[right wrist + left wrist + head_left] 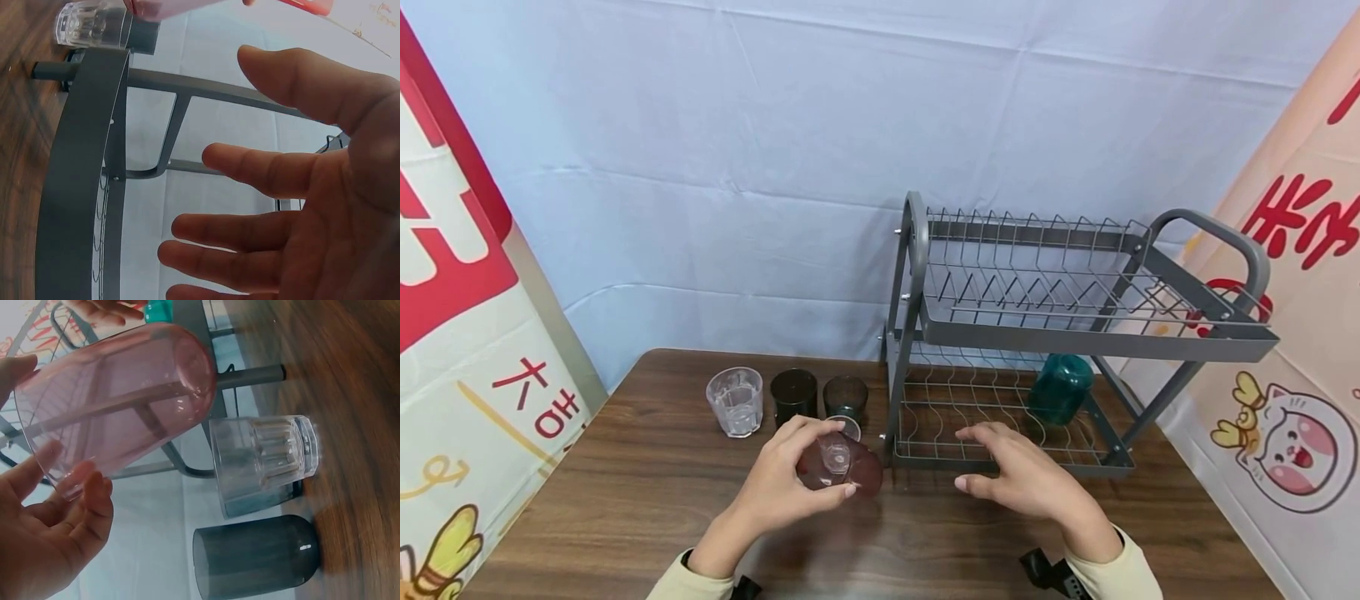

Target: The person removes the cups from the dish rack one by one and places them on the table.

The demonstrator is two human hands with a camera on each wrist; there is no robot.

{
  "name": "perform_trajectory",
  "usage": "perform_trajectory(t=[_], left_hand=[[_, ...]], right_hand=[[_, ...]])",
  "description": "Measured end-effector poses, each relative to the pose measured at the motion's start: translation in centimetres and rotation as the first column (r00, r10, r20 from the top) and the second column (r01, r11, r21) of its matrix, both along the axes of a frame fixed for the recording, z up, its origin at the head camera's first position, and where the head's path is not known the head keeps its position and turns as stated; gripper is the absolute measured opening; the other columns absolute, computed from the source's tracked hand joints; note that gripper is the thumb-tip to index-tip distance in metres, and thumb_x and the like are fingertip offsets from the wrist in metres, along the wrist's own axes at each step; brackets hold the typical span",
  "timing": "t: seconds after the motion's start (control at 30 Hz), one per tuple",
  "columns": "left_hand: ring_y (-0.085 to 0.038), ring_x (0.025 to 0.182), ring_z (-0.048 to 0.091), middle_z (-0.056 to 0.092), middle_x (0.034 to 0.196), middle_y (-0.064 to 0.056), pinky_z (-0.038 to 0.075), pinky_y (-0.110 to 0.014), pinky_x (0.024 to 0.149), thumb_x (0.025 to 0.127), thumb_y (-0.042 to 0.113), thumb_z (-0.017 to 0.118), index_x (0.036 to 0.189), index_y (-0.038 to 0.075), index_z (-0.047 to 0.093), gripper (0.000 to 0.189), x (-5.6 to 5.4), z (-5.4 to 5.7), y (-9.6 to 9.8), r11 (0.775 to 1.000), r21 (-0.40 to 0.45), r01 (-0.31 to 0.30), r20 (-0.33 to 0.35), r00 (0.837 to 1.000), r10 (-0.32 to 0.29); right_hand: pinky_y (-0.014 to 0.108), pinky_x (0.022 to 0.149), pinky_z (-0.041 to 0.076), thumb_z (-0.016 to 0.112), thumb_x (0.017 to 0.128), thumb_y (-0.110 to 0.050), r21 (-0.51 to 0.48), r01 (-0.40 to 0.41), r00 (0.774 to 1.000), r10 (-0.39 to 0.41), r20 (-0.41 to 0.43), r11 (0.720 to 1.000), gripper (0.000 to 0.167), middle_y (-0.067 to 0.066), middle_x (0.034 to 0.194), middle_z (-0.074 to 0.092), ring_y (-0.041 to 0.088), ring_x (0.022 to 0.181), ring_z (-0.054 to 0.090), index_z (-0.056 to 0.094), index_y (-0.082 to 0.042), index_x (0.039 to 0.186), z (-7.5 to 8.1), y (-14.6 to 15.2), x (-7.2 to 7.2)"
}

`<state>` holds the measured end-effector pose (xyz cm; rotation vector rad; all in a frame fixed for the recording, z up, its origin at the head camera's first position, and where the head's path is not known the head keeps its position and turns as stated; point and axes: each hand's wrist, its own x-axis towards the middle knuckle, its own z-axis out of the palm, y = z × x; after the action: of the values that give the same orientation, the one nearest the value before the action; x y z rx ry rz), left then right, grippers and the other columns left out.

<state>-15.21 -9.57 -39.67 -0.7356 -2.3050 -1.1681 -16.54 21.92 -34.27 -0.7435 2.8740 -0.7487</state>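
My left hand grips a translucent pink glass near its rim, thumb on one side and fingers on the other. In the left wrist view the pink glass is tilted above the table, its rounded base pointing away from the palm. To the right, my right hand hovers in front of the rack's lower tier. Its fingers are spread and hold nothing, as the right wrist view of this hand shows. Past the pink glass stand a dark smoky glass and a grey-tinted glass.
A clear glass stands at the left of the row. The grey two-tier dish rack fills the back right of the wooden table. A teal glass sits on its lower tier. Cloth hangings surround the table.
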Motion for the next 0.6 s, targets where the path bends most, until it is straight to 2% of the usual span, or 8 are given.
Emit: perform_trajectory(t=[0.23, 0.37, 0.6], left_hand=[[-0.005, 0.09, 0.049, 0.051, 0.102, 0.019, 0.046, -0.031, 0.072, 0.059, 0.039, 0.084, 0.116, 0.025, 0.062, 0.063, 0.1, 0.1, -0.9, 0.995, -0.081, -0.058, 0.03, 0.998, 0.06], [-0.005, 0.091, 0.049, 0.051, 0.101, 0.019, 0.045, -0.031, 0.073, 0.057, 0.041, 0.084, 0.115, 0.028, 0.062, 0.063, 0.1, 0.1, -1.2, 0.988, -0.126, -0.094, 0.035, 0.995, 0.099], [-0.009, 0.09, 0.051, 0.05, 0.1, 0.018, 0.045, -0.03, 0.073, 0.056, 0.043, 0.083, 0.113, 0.024, 0.064, 0.063, 0.0, 0.0, -1.6, 0.973, -0.19, -0.13, 0.019, 0.991, 0.136]], right_hand=[[0.054, 0.085, 0.04, 0.072, 0.081, -0.035, 0.04, 0.057, 0.998, -0.057, -0.007, 0.998, 0.053, 0.014, 0.123, 0.051, 0.035, 0.112, 0.048, 0.056, -0.009, 0.124, 0.0, 0.7, -0.4], [0.055, 0.085, 0.04, 0.072, 0.08, -0.034, 0.057, 0.075, 0.997, -0.074, -0.011, 0.996, 0.053, 0.016, 0.123, 0.051, 0.037, 0.112, 0.048, 0.056, -0.007, 0.123, 0.0, 1.0, -0.4], [0.054, 0.083, 0.041, 0.072, 0.08, -0.034, 0.076, 0.092, 0.996, -0.091, -0.017, 0.993, 0.053, 0.015, 0.12, 0.053, 0.036, 0.11, 0.05, 0.056, -0.007, 0.123, 0.2, 1.6, -0.5]])
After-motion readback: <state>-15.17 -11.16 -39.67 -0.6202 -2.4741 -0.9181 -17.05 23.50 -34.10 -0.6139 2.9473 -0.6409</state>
